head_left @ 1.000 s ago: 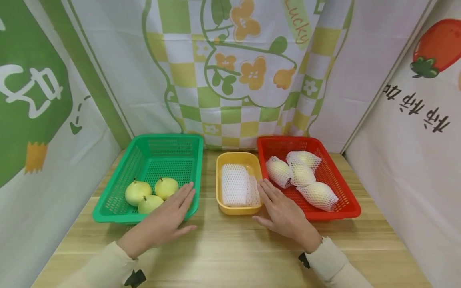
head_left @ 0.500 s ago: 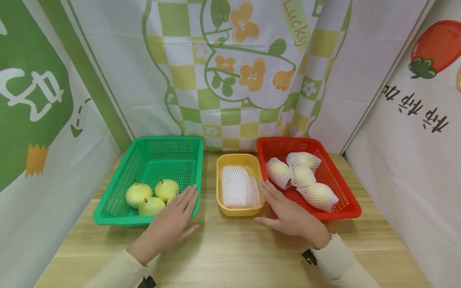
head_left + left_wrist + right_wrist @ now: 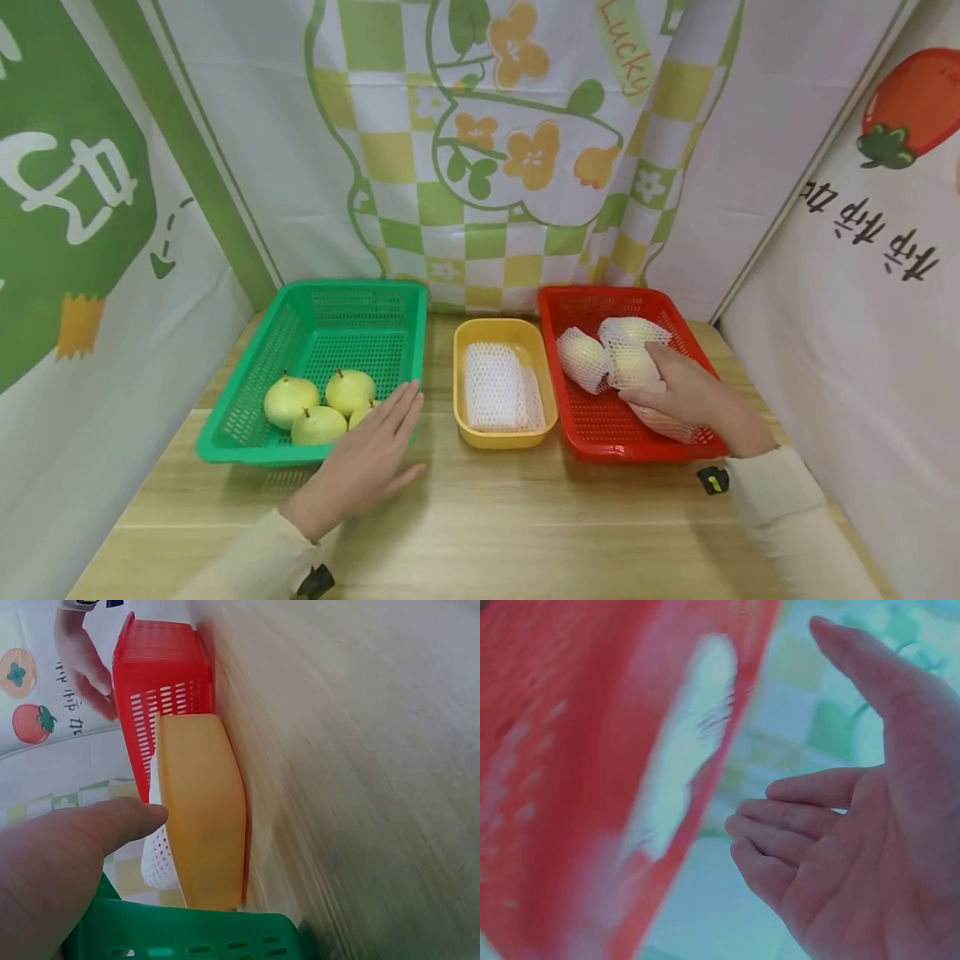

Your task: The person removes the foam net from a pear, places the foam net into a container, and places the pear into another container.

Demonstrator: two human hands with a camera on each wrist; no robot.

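A person's right hand [image 3: 693, 396], beside the yellow tray [image 3: 498, 331] half a second earlier, now hovers farther right of it over the red basket [image 3: 592, 421], thumb and loosely bent fingers apart and holding nothing; whether they touch the net-wrapped pears [image 3: 583, 360] inside cannot be told. The left hand [image 3: 367, 462], fingers straight, stays at the green basket [image 3: 352, 343] left of the tray, near the bare pears [image 3: 318, 426]. White foam net sleeves [image 3: 489, 387] lie inside the tray, unmoved.
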